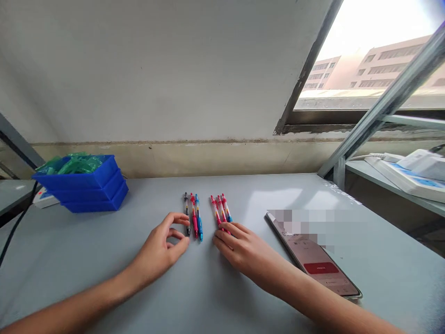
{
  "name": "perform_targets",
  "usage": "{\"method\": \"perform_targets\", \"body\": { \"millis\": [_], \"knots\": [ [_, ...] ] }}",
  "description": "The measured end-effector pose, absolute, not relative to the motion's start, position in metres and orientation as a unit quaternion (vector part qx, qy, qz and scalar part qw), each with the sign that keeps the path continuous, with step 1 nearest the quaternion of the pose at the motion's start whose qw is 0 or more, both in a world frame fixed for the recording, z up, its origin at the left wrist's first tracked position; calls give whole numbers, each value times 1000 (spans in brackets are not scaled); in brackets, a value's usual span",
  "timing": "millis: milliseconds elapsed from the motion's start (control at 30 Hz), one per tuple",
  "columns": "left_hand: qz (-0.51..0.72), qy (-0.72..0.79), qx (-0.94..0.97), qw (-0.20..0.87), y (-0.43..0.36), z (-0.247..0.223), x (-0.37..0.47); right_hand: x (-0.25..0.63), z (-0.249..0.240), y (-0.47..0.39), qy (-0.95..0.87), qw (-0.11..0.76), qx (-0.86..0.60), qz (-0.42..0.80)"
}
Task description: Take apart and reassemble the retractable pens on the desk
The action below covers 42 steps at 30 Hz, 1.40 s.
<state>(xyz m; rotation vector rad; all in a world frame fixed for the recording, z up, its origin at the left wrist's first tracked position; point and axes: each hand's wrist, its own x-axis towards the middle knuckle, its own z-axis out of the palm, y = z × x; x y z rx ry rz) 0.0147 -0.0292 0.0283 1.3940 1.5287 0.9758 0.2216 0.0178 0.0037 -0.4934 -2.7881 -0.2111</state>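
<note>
On the grey table, a black pen [187,213], a red pen [193,215] and a blue pen [198,218] lie side by side. My left hand [165,243] is curved beside the black pen's lower end, thumb and fingers apart; I cannot tell whether it touches the pen. To the right lie three pens with red tops: two red pens [215,208] and a pen with a blue grip [227,208]. Over their lower ends, my right hand [239,246] has its fingers bent close together, hiding those ends.
Stacked blue bins [86,190] with green plastic bags [79,163] on top stand at the left back. A phone [313,260] with a lit screen lies right of my right forearm. A metal frame post [378,102] rises at the right back, before the window.
</note>
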Motion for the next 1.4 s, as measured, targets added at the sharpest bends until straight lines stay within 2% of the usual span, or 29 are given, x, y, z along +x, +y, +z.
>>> {"method": "perform_targets", "body": {
  "millis": [67, 133, 233, 367, 467, 533, 667, 867, 933, 1033, 1167, 1300, 1400],
  "knots": [
    [387, 599, 548, 437, -40, 27, 18, 221, 4, 21, -972, 157, -161, -74],
    [400, 587, 536, 456, -48, 25, 19, 222, 5, 23, -966, 200, -149, -62],
    [423, 562, 515, 491, -52, 22, 17, 223, 8, 22, -917, 363, -163, 4],
    [425, 542, 500, 524, -51, 20, 13, 224, 17, 12, -767, 568, -281, 102],
    [406, 550, 496, 536, -50, 16, 12, 223, 21, 2, -654, 650, -325, 211],
    [406, 546, 470, 562, -50, 13, 13, 222, 20, -4, -605, 663, -333, 288],
    [436, 507, 407, 622, -52, 11, 16, 221, 15, -12, -560, 634, -333, 417],
    [476, 494, 453, 570, -52, 21, 10, 217, 10, -14, -497, 560, -339, 570],
    [488, 516, 457, 536, -51, 22, 8, 215, 7, -15, -474, 495, -347, 640],
    [530, 535, 424, 503, -48, 22, 6, 212, 2, -19, -458, 338, -368, 735],
    [539, 512, 374, 554, -46, 22, 9, 210, 1, -20, -428, 148, -336, 826],
    [517, 444, 383, 624, -49, 22, 9, 213, 6, -13, -387, 85, -257, 881],
    [513, 456, 405, 604, -52, 21, 8, 214, 11, -12, -469, 98, -270, 835]
  ]
}}
